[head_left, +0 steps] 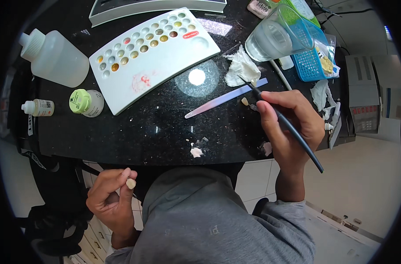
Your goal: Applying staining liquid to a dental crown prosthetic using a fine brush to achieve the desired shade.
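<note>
My left hand (111,196) is closed below the table's front edge, pinching a small cream dental crown (130,183) between thumb and fingers. Over the right part of the table, my right hand (293,125) grips a thin black-handled brush (297,135) like a pen. The brush's fine tip points at a crumpled white tissue (242,68); whether it touches I cannot tell. Close to the brush lie a small tooth-coloured piece (245,101) and a pale blue-to-pink file (222,99). A white palette (165,72) with rows of wells of coloured paste and a red smear stands farther left.
A glass of clear liquid (273,40) stands behind the tissue, beside a blue basket (307,66). At left are a white squeeze bottle (60,59), a green-lidded jar (87,103) and a small dropper bottle (38,108). White scraps (196,152) lie near the black table's front edge.
</note>
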A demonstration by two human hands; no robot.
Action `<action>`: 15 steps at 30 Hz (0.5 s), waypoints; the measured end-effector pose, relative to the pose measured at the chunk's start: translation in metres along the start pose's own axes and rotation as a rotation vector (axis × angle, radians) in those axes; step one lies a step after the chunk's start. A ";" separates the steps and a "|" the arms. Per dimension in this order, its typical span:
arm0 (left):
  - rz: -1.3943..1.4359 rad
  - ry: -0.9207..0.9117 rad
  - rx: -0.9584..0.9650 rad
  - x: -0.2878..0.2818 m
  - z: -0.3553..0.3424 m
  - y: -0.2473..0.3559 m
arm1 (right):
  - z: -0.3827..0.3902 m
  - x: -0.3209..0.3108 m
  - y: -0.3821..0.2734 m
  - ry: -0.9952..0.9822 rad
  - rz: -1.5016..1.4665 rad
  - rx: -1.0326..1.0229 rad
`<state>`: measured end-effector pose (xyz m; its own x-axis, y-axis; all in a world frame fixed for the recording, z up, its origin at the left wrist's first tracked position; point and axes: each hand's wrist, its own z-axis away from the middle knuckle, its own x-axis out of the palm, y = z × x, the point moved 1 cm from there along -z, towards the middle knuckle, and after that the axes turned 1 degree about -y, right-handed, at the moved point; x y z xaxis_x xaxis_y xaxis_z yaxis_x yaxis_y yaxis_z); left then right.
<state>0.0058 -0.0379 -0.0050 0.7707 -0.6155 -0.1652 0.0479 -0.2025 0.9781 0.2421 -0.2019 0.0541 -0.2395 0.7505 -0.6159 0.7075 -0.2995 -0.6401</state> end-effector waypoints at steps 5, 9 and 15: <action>0.004 -0.019 -0.071 0.002 0.004 0.003 | 0.000 -0.002 0.000 -0.065 0.031 -0.079; 0.022 -0.074 -0.124 0.001 0.007 0.002 | 0.015 -0.012 -0.006 0.049 -0.164 -0.012; 0.032 -0.194 -0.082 0.012 -0.011 0.009 | 0.031 0.000 -0.018 0.144 -0.346 -0.030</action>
<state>0.0225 -0.0392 0.0029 0.6358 -0.7576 -0.1473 0.0832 -0.1225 0.9890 0.2083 -0.2152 0.0517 -0.3733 0.8803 -0.2928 0.6208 0.0025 -0.7840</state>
